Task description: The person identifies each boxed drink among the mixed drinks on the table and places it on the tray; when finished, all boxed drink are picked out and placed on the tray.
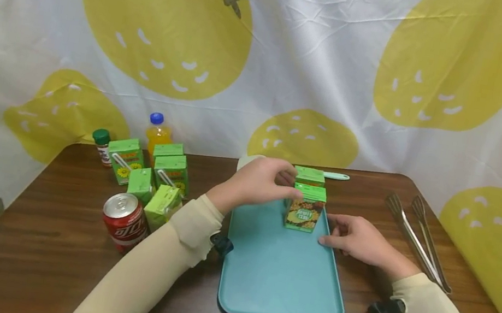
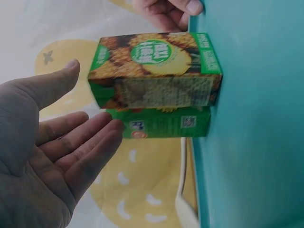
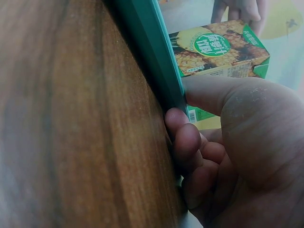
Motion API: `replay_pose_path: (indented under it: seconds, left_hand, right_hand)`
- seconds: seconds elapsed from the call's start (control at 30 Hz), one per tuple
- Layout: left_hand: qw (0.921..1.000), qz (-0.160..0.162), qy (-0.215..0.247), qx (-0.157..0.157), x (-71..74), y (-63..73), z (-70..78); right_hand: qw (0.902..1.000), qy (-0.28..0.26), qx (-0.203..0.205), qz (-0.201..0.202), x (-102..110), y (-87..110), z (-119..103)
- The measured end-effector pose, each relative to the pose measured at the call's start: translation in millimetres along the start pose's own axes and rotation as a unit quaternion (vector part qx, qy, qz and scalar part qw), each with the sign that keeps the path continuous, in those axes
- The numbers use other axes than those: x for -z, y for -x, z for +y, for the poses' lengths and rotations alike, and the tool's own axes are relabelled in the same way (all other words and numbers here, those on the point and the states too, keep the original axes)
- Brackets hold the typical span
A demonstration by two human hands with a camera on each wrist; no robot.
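On the tray (image 1: 280, 278) near its far right corner, the pineapple carton (image 1: 303, 218) stands beside the left hand (image 1: 258, 185), thumb and fingers apart and best moved gently, while the right hand (image 1: 358, 241) pinches the rim (image 1: 337, 273) for steadiness.

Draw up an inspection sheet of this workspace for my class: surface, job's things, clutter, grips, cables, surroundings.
Surface: brown wood-grained table.
Job's things: blue-green tray; front carton upright on it, rear carton just behind.
Clutter: to the left, red can, five more cartons, blue-capped bottle, green-capped jar; to the right, metal tongs; behind, a pale handle.
Left grip: relaxed, beside the front carton; contact unclear.
Right grip: pinches the tray's right rim.
Cables: nothing seen.
Surroundings: white backdrop cloth with yellow fruit print.
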State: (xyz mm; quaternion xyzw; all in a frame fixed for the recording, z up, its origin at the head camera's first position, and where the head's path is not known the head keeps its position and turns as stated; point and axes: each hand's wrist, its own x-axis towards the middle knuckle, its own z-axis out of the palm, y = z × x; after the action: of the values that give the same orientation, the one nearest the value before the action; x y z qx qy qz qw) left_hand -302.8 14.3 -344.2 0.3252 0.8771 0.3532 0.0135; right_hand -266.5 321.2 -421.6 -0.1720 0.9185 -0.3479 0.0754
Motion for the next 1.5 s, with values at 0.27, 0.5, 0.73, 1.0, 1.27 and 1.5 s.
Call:
replay_pose_path:
  seconds: [0.27,0.5,0.73,1.0,1.27,1.5]
  left_hand:
    - [0.9996,0.026,0.003,-0.007,24.9,18.6,7.2]
    - [0.9984,0.056,0.001,0.007,50.8,38.4,11.8]
    - [0.9936,0.109,0.029,0.003,70.9,57.5,4.7]
    - [0.9881,0.149,0.032,-0.020,93.1,83.3,-5.0]
    - [0.9845,0.174,-0.019,0.006,118.9,110.4,-18.1]
    - [0.9824,0.178,-0.026,0.051,140.8,134.5,-30.8]
  right_hand:
    - [0.9999,0.008,-0.004,0.008,4.0,2.2,1.0]
    - [0.9998,0.016,-0.006,0.004,5.7,4.0,6.3]
    - [0.9998,0.015,-0.011,0.002,5.8,5.9,9.3]
    - [0.9999,0.013,-0.010,0.001,1.9,5.9,9.1]
    - [0.9999,0.014,-0.006,-0.001,1.9,2.9,4.7]
    - [0.9998,0.017,-0.002,-0.007,0.9,-0.1,0.6]
